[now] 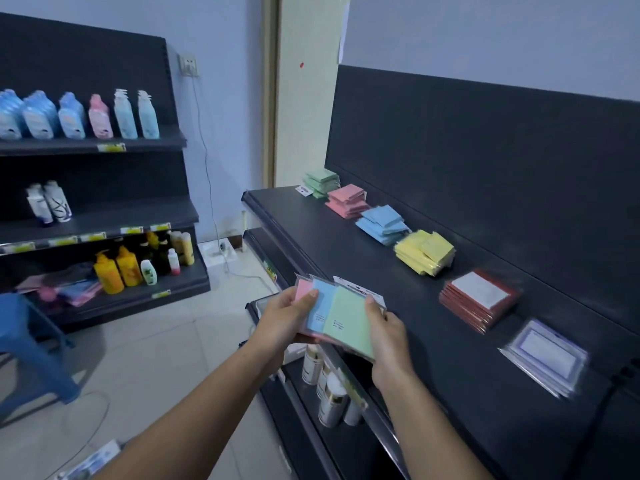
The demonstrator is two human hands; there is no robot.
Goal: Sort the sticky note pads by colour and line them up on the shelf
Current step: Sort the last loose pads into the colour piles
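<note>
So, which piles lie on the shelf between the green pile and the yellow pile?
In the head view, two piles lie between the green pile and the yellow pile: first the pink pile, then the blue pile.

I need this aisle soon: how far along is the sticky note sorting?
Looks mostly done: green pile, pink pile, blue pile, yellow pile, red pile and purple pile sit in a row on the shelf. In hand: the left hand and right hand hold fanned pads, pink, blue and green. Left: placing those on their matching piles.
</note>
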